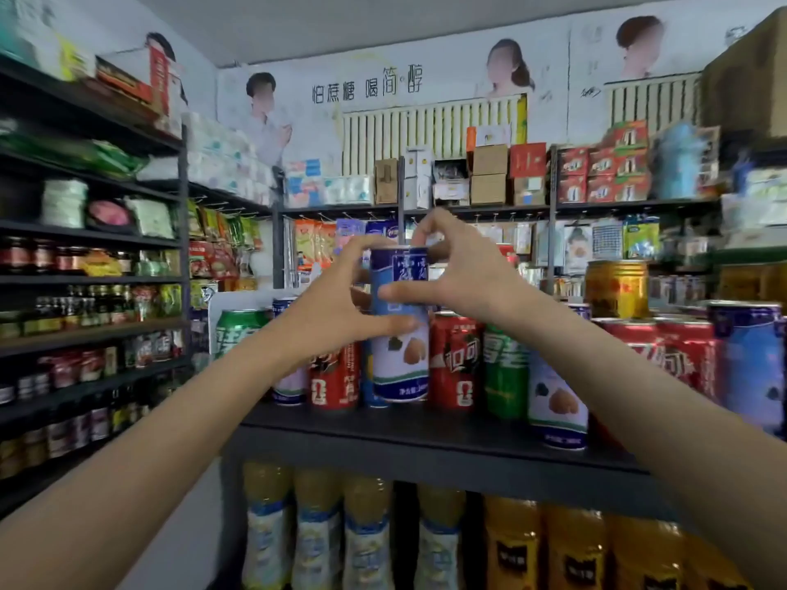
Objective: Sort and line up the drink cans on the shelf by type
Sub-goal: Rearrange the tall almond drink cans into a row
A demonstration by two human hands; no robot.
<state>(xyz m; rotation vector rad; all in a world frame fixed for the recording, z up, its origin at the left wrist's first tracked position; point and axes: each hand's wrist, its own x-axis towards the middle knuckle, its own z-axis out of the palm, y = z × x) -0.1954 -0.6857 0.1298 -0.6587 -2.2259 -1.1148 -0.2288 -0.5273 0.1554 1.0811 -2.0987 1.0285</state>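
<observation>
A tall blue-and-white can (pixel 400 359) with a nut picture stands at the front of the black shelf (pixel 426 432). My left hand (pixel 336 304) grips it from the left, thumb across its front. My right hand (pixel 451 270) pinches its upper part from the right, fingers over the rim. Red cola cans (pixel 453 364) flank it, one red can (pixel 334 376) partly behind my left wrist. A green can (pixel 504 368) and another blue-and-white can (pixel 555 402) stand to the right, a green can (pixel 236 330) at the left.
More red cans (pixel 681 351), a blue can (pixel 749 359) and a gold can (pixel 617 287) crowd the shelf's right side. Juice bottles (pixel 370 538) fill the shelf below. Jars and bottles line the left rack (pixel 85 334). Boxes and snack packs fill the back shelves.
</observation>
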